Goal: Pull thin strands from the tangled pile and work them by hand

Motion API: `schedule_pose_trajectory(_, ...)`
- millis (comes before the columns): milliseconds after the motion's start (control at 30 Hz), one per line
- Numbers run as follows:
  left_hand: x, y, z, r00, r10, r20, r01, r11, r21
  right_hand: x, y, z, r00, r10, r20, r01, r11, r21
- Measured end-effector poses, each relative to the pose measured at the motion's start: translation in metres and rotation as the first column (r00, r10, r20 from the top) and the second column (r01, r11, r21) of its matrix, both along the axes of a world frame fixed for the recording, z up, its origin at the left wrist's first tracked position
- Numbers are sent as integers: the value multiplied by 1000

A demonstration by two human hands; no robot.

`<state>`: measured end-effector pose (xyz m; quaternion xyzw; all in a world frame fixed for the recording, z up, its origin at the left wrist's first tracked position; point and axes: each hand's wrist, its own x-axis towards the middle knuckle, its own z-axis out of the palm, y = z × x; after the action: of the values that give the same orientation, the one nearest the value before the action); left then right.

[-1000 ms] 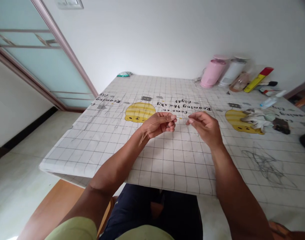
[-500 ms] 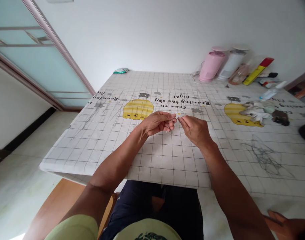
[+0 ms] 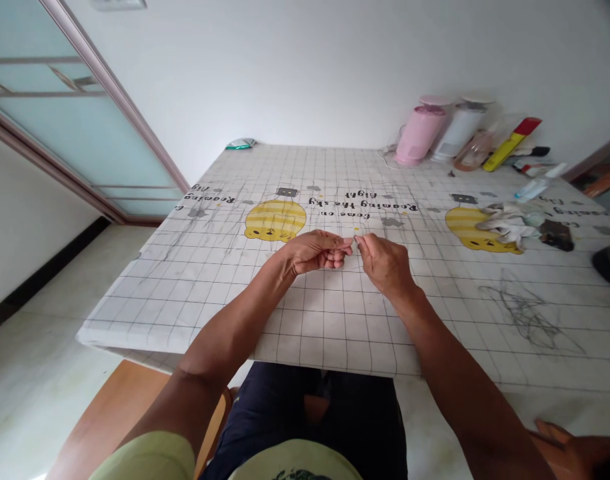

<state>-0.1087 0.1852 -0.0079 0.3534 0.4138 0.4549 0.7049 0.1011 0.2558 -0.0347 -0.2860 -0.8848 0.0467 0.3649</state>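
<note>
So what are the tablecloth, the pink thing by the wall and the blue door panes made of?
The tablecloth looks like thin vinyl or coated cloth, mostly matte: its edge bends softly. The pink thing seems to be hard plastic, smooth with a faint shine. The blue door panes are probably frosted glass, flat and cloudy, though plastic is possible.
</note>
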Motion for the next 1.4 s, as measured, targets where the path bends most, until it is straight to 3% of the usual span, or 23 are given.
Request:
schedule_pose_trajectory(300, -10, -1, 7, 988, 76, -133, -63, 993, 102, 5, 6, 5, 996, 37, -77, -44, 995, -90)
schedule_pose_trajectory(400, -4, -4, 9, 959, 188, -214, -139, 964, 226, 5, 7, 4, 998, 17, -56, -22, 996, -85)
schedule_pose_trajectory(500, 5, -7, 8, 924, 249, -289, -128, 916, 380, 3, 6, 1, 999, 11, -49, -15, 997, -81)
schedule_pose_trajectory(600, 11, -7, 5, 903, 293, -315, -124, 879, 461, 2, 2, 3, 991, 36, -131, -63, 976, -208)
schedule_pose_trajectory(667, 11, -6, 4, 886, 352, -302, -176, 858, 483, 1, -1, 7, 968, 62, -241, -154, 910, -384)
schedule_pose_trajectory(700, 11, -6, 5, 877, 387, -286, -214, 846, 489, 0, -2, 9, 945, 84, -317, -234, 849, -473)
schedule_pose_trajectory(767, 9, -6, 7, 864, 444, -238, -287, 822, 492, 0, -1, 13, 858, 137, -495, -447, 674, -588)
schedule_pose_trajectory(833, 5, -6, 11, 860, 473, -191, -336, 807, 486, -1, 0, 15, 737, 170, -654, -642, 478, -600)
schedule_pose_trajectory(933, 0, -7, 15, 865, 478, -151, -360, 802, 477, -2, 2, 16, 626, 155, -764, -770, 274, -576)
schedule_pose_trajectory(1033, -4, -8, 15, 884, 443, -149, -329, 816, 475, -1, 2, 16, 601, 138, -787, -795, 201, -572)
schedule_pose_trajectory(1200, -7, -7, 13, 918, 356, -175, -240, 850, 469, 1, 1, 18, 579, 162, -799, -814, 171, -555)
schedule_pose_trajectory(1400, -12, -10, 18, 897, 402, -181, -254, 807, 533, 5, 1, 16, 611, 162, -775, -791, 82, -607)
